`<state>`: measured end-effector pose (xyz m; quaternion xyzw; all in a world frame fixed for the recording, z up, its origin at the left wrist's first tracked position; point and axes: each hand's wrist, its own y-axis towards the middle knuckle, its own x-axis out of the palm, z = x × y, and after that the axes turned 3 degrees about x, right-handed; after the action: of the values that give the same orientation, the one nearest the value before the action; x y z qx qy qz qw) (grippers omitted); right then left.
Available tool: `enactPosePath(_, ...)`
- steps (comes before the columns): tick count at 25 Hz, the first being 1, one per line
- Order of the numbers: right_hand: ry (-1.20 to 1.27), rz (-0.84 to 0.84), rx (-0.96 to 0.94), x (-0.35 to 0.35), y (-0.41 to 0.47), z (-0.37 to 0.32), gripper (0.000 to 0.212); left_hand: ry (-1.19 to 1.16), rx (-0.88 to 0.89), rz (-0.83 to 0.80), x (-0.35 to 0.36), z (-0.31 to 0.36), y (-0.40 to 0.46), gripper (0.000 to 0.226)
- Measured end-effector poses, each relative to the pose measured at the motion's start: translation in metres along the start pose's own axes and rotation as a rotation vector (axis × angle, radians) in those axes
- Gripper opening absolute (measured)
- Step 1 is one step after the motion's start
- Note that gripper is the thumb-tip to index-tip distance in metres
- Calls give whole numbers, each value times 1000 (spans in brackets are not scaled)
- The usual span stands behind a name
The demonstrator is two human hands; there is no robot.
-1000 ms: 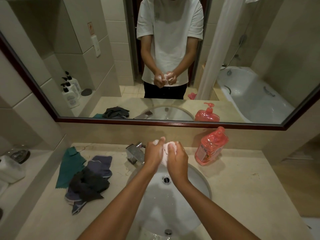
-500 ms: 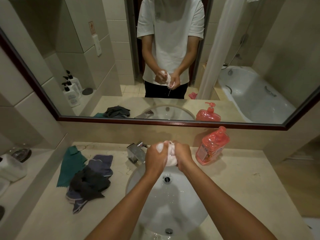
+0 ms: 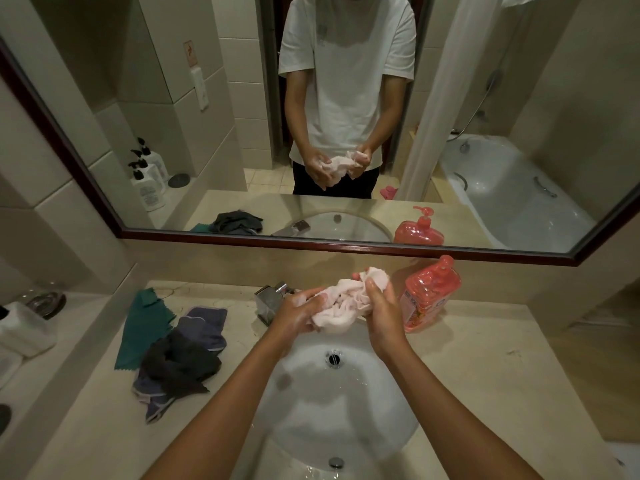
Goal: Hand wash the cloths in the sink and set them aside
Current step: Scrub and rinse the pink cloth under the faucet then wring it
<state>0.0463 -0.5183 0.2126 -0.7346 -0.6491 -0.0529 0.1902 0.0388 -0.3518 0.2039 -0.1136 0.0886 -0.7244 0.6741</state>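
Head view: the step in hand looks like the scrubbing or wringing of one pale pink cloth, held bunched in the air just above the back rim of the sink. The left hand has its grip closed around the cloth's lower left part, suds on the knuckles; the right hand pinches the upper right fold, fingers curled into it. The cloth stretches between the two, crumpled, not spread.

The next move probably calls for rinsing or squeezing it over the basin, then laying it apart from the unwashed ones, so both grips must stay firm while water drains.

Left of the sink, on the beige stone counter, lie a green cloth and a heap of dark cloths, partly overlapping. A chrome tap stands at the sink's back left edge; a pink soap bottle stands just right of the hands. Behind the sink a framed mirror shows tiled walls and a bathtub.
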Motion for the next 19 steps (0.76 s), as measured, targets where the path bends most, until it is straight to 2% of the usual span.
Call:
enactPosePath(3,33,-8,36,2,4,-4,16,96,17,-85,12,3,0,38)
enactPosePath(5,18,23,93,2,6,-3,31,176,29,25,21,8,3,40)
enactPosePath(8,15,35,255,-5,8,2,43,9,61,248,22,14,6,46)
enactPosePath(12,64,-13,412,-17,4,10,36,-47,130,266,16,26,1,47)
enactPosePath(14,-107,60,340,-17,3,8,35,-18,165,230,16,32,-2,47)
enactPosePath(16,-329,113,113,-17,6,2,39,50,212,142,18,37,-4,51)
enactPosePath(18,-399,-65,-19,-11,8,-6,40,97,247,49,21,43,-5,56)
enactPosePath(19,-347,-177,14,-5,8,-9,40,120,258,17,22,47,-5,55)
